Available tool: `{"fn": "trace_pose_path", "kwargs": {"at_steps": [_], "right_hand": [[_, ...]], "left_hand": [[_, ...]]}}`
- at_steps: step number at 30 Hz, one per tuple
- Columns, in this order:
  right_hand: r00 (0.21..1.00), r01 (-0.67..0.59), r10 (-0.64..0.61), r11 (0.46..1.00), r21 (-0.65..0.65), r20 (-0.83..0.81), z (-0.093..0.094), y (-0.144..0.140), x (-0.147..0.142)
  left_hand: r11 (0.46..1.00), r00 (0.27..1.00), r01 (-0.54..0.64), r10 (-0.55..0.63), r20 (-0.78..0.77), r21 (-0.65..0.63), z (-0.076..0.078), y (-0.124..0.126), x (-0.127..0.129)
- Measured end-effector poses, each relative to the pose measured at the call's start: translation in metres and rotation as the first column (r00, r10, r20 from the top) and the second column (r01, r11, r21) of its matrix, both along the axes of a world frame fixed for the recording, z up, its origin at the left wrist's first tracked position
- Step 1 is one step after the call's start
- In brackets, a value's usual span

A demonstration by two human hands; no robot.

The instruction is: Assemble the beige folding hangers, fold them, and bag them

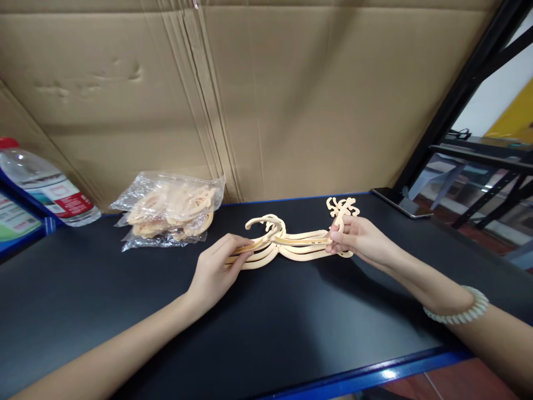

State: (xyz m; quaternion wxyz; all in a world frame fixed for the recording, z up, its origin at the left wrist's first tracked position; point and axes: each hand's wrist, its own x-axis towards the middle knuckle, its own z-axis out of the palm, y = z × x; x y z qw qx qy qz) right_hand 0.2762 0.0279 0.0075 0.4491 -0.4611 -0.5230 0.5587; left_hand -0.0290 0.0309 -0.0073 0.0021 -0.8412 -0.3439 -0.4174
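Mid-table (125, 311): left hand (216, 272), right hand (358, 239) pinch wooden cutout (291, 244) ends.

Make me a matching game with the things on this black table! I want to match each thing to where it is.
Things:
1. wooden cut-out pieces
2. plastic bag of wooden shapes
3. water bottle
4. phone

Places:
A. at the far right edge of the table
B. lying at the far left, red cap showing
C. held at both ends by the left hand and the right hand
D. by the cardboard wall, left of the hands

Pairs: 1-C, 2-D, 3-B, 4-A
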Motion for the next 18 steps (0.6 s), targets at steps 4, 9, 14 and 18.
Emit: {"fn": "trace_pose_path", "kwargs": {"at_steps": [4, 9, 14, 18], "right_hand": [[0.997, 0.058, -0.064, 0.992, 0.114, 0.054, 0.0000, -0.0019, -0.0050], [0.995, 0.082, -0.092, 0.979, 0.189, 0.048, 0.0045, -0.0045, -0.0082], [0.987, 0.097, -0.121, 0.974, 0.204, 0.109, 0.0038, -0.0051, -0.0088], [0.982, 0.104, -0.136, 0.970, 0.222, 0.134, 0.0000, -0.0032, -0.0076]], "left_hand": [[1.000, 1.000, -0.014, 0.014, 0.001, -0.005, -0.0014, 0.0005, -0.0015], [1.000, 1.000, -0.007, 0.007, 0.006, -0.008, -0.0012, -0.0008, -0.0018], [1.000, 1.000, 0.000, 0.000, -0.001, -0.005, -0.0006, -0.0030, -0.0010], [1.000, 1.000, -0.019, 0.019, -0.004, -0.010, 0.0002, -0.0037, 0.0000]]}}
